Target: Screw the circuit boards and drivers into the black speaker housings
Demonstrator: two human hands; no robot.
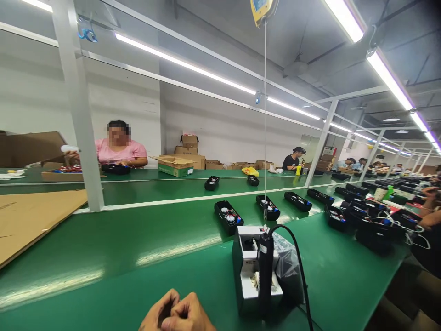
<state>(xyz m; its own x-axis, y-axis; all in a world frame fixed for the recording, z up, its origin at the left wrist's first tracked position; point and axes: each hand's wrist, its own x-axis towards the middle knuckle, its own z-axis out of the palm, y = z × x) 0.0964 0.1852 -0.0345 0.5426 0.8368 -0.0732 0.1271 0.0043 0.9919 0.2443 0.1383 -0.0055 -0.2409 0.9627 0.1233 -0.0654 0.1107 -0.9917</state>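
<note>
Green matting covers the counter, and at its near edge the left hand and right hand rest pressed together, fingers curled in tight; whether anything small lies inside them cannot be told. Just to the right of the hands and a little beyond stands a white box with a dark label on its front, the print too small to read. A black electric screwdriver stands upright against the box, its black cable arching over to the right, a crumpled clear bag behind it. A thin wire rises straight above the tool to a yellow balancer overhead, whose blue face is unreadable. Farther out from the hands lie open black cases holding small round parts, with more in a row away to the right. Far left of the hands lies a cardboard sheet, beside a white post. Across the counter sits a person in pink, with cardboard cartons stacked to the right; no print on them is legible
</note>
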